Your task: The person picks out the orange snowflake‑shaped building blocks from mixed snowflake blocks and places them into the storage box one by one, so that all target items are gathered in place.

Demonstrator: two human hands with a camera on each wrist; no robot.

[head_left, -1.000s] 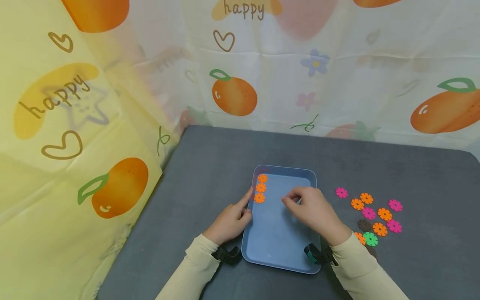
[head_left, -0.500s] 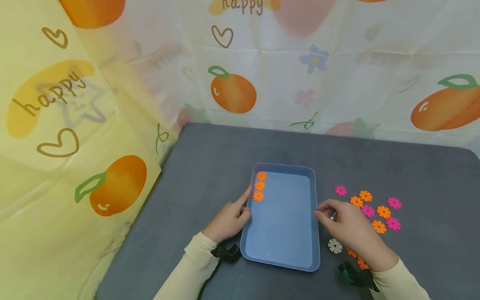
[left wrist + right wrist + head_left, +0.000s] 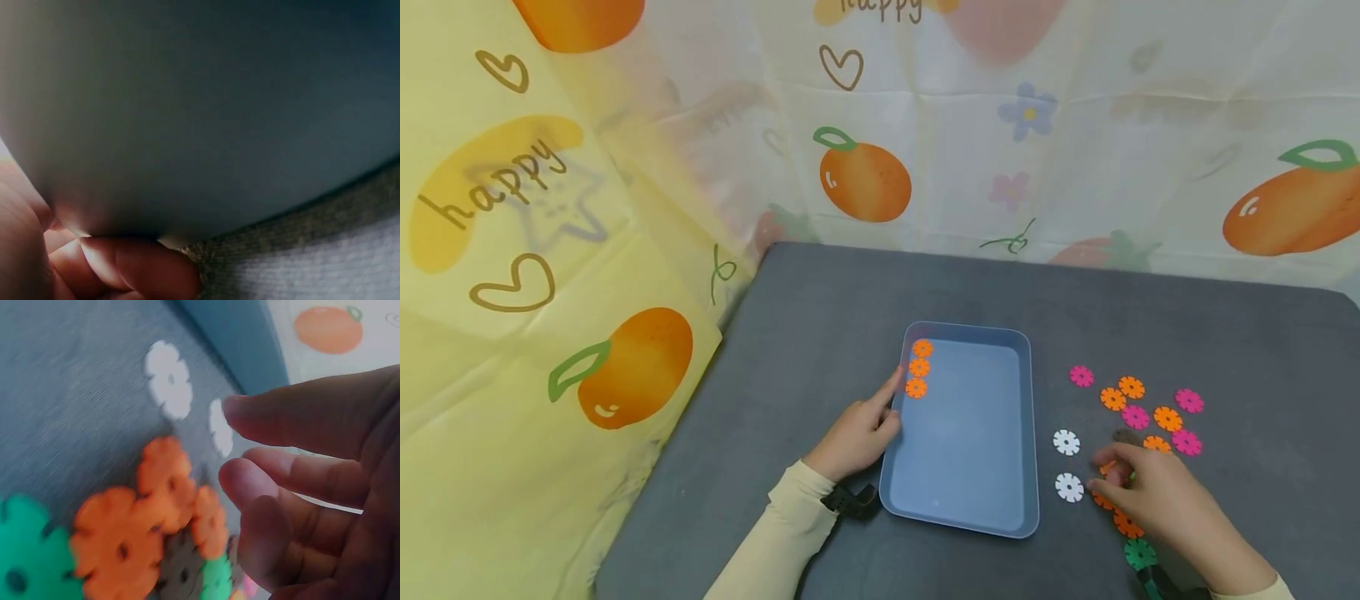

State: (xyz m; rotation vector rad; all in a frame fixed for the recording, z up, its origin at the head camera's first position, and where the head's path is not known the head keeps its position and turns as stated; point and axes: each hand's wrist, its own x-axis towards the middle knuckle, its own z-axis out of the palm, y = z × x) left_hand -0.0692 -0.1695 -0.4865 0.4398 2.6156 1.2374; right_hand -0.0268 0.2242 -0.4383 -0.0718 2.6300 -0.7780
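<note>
Three orange discs [image 3: 918,367]: in a column at the far left inside the blue tray [image 3: 958,454], unchanged over the last second.
Right hand [image 3: 1172,500]: has moved right, from over the tray to the loose discs; thumb and fingertips stand apart, curved, nothing between them.
Meaning: the column remains at three, and the work seems to have shifted to the loose discs.
White discs [image 3: 1069,487]: two, just right of the tray, the farther one now uncovered.
Pink discs [image 3: 1136,417]: four visible, farther right on the table [image 3: 820,333].
Left hand [image 3: 853,433]: index finger straight, touching the tray's left rim; the other fingers' hold cannot be told.
Writing: "happy" on the left cloth [image 3: 445,358], again at the far top, partly cut off; no brand legible.
</note>
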